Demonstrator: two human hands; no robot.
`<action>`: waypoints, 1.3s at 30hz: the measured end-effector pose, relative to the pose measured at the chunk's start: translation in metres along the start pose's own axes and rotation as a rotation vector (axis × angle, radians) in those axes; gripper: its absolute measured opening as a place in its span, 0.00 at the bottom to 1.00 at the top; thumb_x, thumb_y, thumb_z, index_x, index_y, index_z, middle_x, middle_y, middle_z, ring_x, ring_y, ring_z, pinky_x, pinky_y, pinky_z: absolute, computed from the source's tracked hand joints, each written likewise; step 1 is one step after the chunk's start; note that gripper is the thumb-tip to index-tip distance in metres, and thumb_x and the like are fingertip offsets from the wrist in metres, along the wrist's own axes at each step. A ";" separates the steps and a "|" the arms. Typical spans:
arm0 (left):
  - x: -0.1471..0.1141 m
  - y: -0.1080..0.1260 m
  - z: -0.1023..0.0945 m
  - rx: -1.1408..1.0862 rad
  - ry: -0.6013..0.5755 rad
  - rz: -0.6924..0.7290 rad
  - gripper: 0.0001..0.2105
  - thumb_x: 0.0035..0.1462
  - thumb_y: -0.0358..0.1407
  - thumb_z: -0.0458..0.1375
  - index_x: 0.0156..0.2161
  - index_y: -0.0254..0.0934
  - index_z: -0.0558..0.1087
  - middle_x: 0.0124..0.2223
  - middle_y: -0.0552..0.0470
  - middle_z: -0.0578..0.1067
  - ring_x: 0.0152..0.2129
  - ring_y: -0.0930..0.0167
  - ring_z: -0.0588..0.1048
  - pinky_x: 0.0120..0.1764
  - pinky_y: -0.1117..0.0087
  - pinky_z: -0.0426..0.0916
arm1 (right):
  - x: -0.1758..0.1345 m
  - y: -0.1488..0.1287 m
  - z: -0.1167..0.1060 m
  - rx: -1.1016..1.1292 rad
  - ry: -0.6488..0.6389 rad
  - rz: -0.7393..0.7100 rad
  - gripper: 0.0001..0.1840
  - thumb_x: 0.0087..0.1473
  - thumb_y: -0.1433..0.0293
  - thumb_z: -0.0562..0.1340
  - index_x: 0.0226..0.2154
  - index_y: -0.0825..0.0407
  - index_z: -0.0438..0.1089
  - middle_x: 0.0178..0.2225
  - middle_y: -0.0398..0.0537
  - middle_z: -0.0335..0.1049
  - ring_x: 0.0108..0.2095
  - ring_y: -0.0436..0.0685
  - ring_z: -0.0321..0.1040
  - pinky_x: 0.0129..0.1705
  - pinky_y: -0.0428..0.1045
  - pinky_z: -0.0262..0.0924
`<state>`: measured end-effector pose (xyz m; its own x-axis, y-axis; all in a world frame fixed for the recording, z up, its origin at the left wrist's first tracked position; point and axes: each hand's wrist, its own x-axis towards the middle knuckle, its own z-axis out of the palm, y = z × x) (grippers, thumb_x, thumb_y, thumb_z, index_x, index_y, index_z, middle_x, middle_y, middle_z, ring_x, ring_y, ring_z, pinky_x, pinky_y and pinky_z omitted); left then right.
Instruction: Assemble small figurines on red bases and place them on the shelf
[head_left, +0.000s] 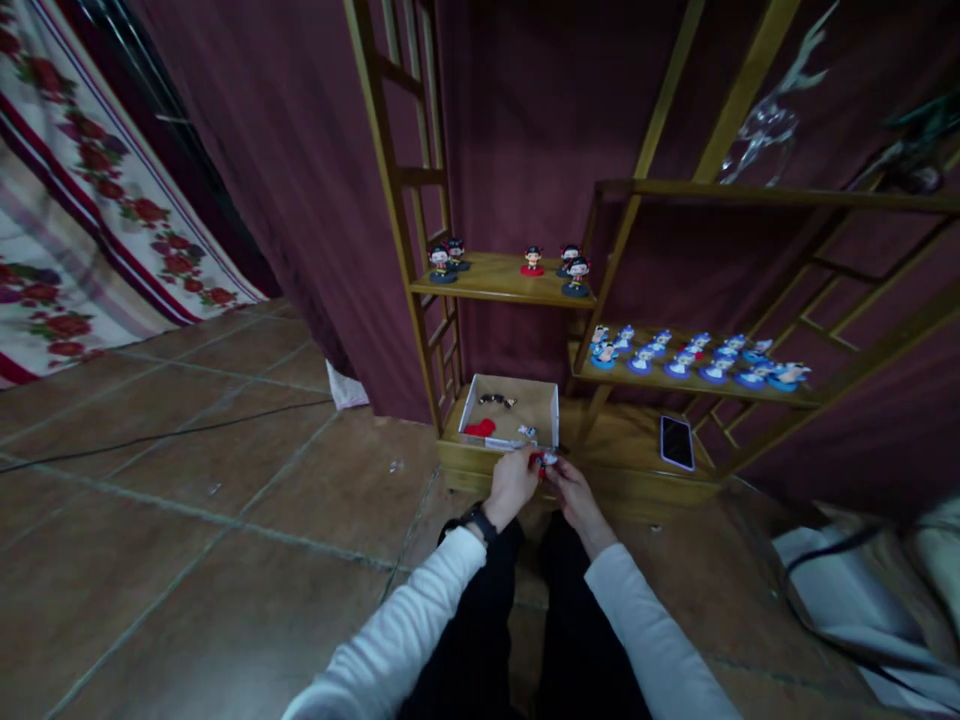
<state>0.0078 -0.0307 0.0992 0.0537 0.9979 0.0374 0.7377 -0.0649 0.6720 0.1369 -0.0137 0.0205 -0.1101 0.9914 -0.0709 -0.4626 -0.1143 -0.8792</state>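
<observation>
My left hand (511, 484) and my right hand (572, 490) meet just in front of an open cardboard box (547, 412) on the lowest shelf. Together they pinch a small red and white figurine (543, 460) between the fingertips. A black watch sits on my left wrist. Inside the box lie a red piece (480, 428), a dark item (497, 401) and a small pale item (527, 431). I cannot tell which hand carries the figurine's weight.
A wooden shelf unit (517, 285) carries several small dark-haired figurines on the upper board and several blue and white ones (679, 357) on the lower right board. A phone (676, 441) lies on the base board. Maroon curtain behind, tiled floor, a cable at the left.
</observation>
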 end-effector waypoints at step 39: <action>-0.017 0.002 0.006 0.575 0.101 0.547 0.16 0.59 0.28 0.46 0.53 0.36 0.59 0.45 0.43 0.69 0.43 0.65 0.69 0.44 0.64 0.63 | 0.001 -0.002 -0.014 0.237 0.064 0.159 0.22 0.38 0.76 0.65 0.39 0.42 0.72 0.36 0.35 0.76 0.31 0.46 0.71 0.28 0.40 0.65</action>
<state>0.0122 -0.0484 0.0953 0.4670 0.8177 0.3366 0.8574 -0.5118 0.0538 0.1505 -0.0113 0.0155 -0.1450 0.9610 -0.2354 -0.6372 -0.2727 -0.7208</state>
